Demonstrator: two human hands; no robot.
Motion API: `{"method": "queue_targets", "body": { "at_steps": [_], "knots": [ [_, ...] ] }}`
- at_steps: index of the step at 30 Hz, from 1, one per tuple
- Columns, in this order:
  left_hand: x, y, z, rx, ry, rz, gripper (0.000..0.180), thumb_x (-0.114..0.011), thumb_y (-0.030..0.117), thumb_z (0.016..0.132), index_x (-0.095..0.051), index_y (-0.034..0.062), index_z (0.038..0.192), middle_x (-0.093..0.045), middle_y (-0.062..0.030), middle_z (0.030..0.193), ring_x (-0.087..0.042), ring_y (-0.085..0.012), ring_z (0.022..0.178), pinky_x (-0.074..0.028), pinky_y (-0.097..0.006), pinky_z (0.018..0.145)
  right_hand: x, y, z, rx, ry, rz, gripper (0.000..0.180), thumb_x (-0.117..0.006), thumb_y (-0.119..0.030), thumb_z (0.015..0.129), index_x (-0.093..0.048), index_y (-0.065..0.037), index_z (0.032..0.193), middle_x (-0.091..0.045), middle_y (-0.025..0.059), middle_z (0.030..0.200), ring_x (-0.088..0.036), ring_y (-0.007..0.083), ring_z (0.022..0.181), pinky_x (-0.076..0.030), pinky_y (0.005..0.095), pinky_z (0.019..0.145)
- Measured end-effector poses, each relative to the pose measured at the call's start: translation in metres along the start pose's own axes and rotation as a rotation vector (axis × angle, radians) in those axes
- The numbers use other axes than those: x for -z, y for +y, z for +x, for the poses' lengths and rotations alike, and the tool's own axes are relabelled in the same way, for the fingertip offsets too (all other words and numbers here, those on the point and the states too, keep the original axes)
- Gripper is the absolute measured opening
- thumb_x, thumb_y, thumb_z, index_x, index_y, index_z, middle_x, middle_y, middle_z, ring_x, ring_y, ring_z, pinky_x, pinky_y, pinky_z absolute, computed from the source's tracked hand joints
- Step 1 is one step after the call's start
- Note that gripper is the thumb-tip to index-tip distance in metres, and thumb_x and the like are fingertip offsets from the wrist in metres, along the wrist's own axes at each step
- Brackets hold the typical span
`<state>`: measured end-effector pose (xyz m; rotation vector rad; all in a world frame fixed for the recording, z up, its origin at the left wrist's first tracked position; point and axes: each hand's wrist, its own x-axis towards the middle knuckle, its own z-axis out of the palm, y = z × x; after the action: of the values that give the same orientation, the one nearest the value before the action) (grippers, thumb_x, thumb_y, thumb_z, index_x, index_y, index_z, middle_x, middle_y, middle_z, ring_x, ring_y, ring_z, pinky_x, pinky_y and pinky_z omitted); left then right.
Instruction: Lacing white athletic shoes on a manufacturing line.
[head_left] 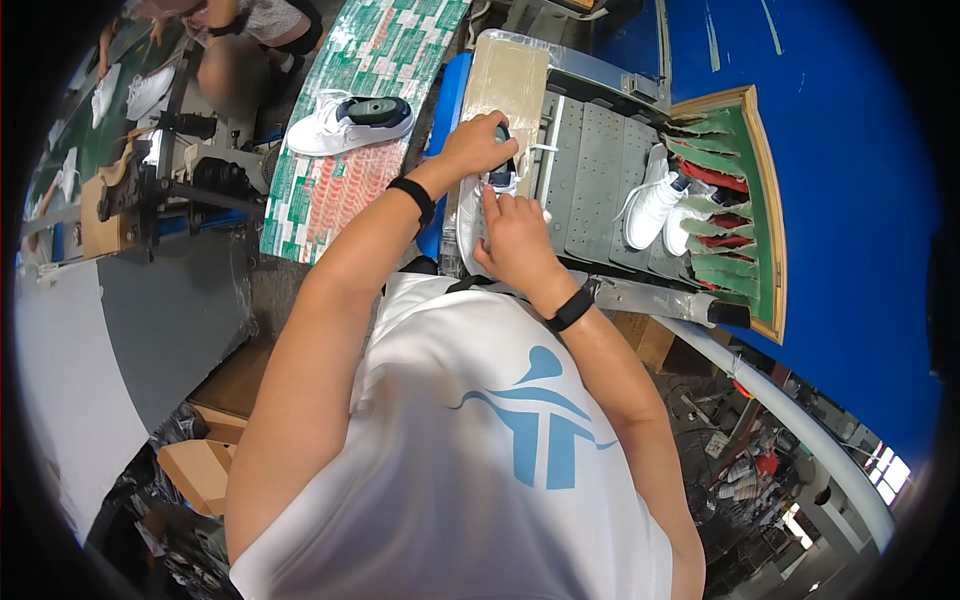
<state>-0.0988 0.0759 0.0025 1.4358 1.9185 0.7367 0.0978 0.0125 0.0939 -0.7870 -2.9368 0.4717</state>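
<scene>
A white shoe (468, 225) with a dark collar lies on the tan board at the near end of a conveyor. My left hand (478, 148) is closed at the shoe's opening, its fingers curled around a dark piece there. My right hand (520, 238) grips the shoe from the right, index finger reaching to the collar and thumb against the side. My palms and fingers hide much of the shoe. Left of them, a second white shoe (345, 130), a dark form inside it, stands on the taped table (335, 210).
More white shoes (655, 205) sit on the grey perforated conveyor (590, 180), before a wood-framed opening (750, 130) with torn green strips in a blue machine wall (840, 200). Another person (255, 30) works at the upper left. An open carton (195, 475) stands at lower left.
</scene>
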Motion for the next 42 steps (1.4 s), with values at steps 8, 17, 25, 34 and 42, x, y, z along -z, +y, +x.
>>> {"method": "queue_targets", "body": {
  "at_steps": [8,17,25,34,42],
  "knots": [
    [-0.011,0.005,0.008,0.054,0.045,0.113,0.042,-0.065,0.039,0.097,-0.070,0.0083,0.125,-0.074,-0.0253,0.122,-0.072,-0.0452,0.113,-0.057,-0.054,0.098,0.006,0.002,0.020,-0.410,-0.110,0.933,0.064,-0.072,-0.029,0.085,-0.069,0.011,0.134,-0.075,0.0305,0.108,-0.075,0.0400,0.101,-0.057,0.0434,0.094],
    [-0.015,0.014,0.013,0.122,0.050,0.235,0.035,-0.060,0.036,0.102,-0.075,0.0086,0.118,-0.074,-0.0232,0.122,-0.072,-0.0442,0.114,-0.058,-0.054,0.097,0.059,0.020,-0.070,-0.195,-0.275,0.637,0.073,-0.074,-0.019,0.082,-0.060,0.009,0.149,-0.070,0.0203,0.109,-0.069,0.0361,0.100,-0.055,0.0408,0.093],
    [-0.009,0.021,0.010,0.075,0.003,0.200,0.040,-0.056,0.034,0.103,-0.073,0.0040,0.122,-0.073,-0.0287,0.123,-0.072,-0.0470,0.114,-0.057,-0.057,0.099,0.017,0.006,-0.014,-0.155,0.081,0.535,0.071,-0.072,-0.025,0.083,-0.062,0.014,0.140,-0.070,0.0287,0.105,-0.068,0.0475,0.103,-0.055,0.0501,0.096],
    [-0.002,-0.018,-0.009,0.005,0.248,0.007,0.046,-0.064,0.047,0.103,-0.073,0.0025,0.113,-0.077,-0.0249,0.106,-0.074,-0.0473,0.099,-0.059,-0.053,0.088,0.041,0.034,-0.050,-0.139,-0.359,0.668,0.066,-0.075,-0.030,0.080,-0.066,0.008,0.134,-0.071,0.0308,0.100,-0.069,0.0492,0.094,-0.056,0.0518,0.087],
    [0.005,-0.019,-0.103,0.338,-0.234,-0.574,0.044,-0.070,0.043,0.110,-0.064,0.0072,0.087,-0.067,-0.0017,0.077,-0.062,-0.0111,0.066,-0.054,-0.030,0.062,0.038,0.024,-0.054,-0.246,0.067,0.756,0.068,-0.075,-0.020,0.086,-0.061,0.010,0.146,-0.070,0.0229,0.106,-0.069,0.0412,0.100,-0.056,0.0461,0.093]
  ]
}}
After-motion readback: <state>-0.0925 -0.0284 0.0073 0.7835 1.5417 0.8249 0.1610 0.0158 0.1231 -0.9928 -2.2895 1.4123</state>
